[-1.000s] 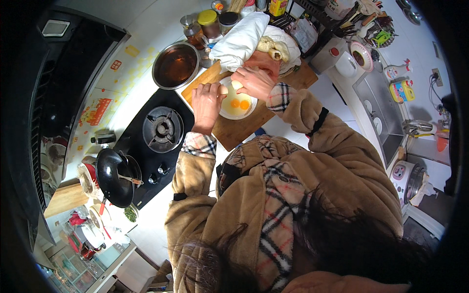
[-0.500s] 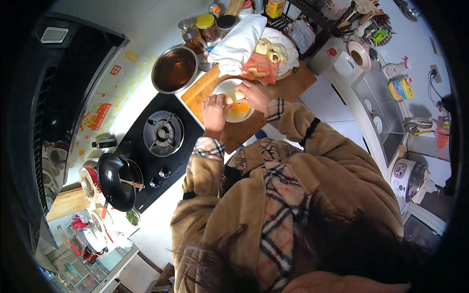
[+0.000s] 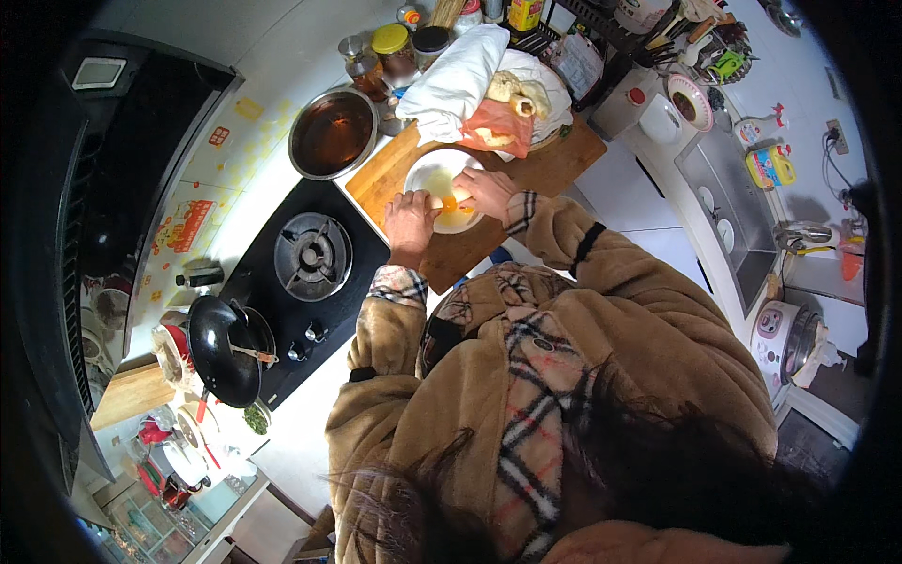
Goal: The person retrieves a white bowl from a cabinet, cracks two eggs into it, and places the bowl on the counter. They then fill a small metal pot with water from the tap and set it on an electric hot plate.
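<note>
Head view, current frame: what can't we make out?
All head view:
- Eggshells: mostly hidden by the left hand and right hand.
- Yolks in the white bowl: partly covered by hands and shells.
- Anything under the white cloth: covered.
- Yellow-lidded jar: contents too small, blurred.

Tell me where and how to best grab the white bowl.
Likely by the far-left rim of the white bowl, from that side: the round bowl stands upright on the wooden board, its rim uncovered there, while the left hand and right hand overlap it elsewhere.
</note>
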A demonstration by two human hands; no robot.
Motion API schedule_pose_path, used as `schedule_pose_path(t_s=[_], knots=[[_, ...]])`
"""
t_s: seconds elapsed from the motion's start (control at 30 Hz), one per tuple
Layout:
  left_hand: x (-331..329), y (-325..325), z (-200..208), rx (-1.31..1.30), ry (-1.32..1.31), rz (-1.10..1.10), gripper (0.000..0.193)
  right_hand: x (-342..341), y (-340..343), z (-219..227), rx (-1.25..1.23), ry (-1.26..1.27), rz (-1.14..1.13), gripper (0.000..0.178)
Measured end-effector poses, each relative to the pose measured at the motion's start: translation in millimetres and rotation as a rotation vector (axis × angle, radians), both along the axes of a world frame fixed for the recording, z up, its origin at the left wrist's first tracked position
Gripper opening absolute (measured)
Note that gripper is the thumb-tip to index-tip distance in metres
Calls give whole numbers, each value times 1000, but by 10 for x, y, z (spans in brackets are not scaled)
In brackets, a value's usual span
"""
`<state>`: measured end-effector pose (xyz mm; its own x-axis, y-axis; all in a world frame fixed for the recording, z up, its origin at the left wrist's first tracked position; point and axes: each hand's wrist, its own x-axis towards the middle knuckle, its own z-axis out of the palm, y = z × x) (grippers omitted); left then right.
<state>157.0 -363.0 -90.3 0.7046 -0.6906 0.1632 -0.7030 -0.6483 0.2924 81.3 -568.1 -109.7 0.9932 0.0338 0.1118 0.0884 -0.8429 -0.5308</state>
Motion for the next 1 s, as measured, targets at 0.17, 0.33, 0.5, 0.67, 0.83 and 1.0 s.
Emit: schedule_pose_path(t_s=[0.17,0.33,0.5,0.67,0.83,1.0], knots=[[57,34,-67,-93,31,30,43,34,-17,-39,150,-39,-24,39],[170,61,-231,-388,349,66,40,120,-15,-225,618,27,-51,43],[219,-4,-212,-833,946,83,43,146,-20,-272,946,154,-59,44],[121,-105,19,-1099,1090,44,44,187,79,-129,1131,15,44,50],[37,-171,178,-1191,1211,19,46,238,196,-23,1250,-15,36,52],[18,-183,210,-1037,1145,54,48,278,247,4,1247,-100,36,52]])
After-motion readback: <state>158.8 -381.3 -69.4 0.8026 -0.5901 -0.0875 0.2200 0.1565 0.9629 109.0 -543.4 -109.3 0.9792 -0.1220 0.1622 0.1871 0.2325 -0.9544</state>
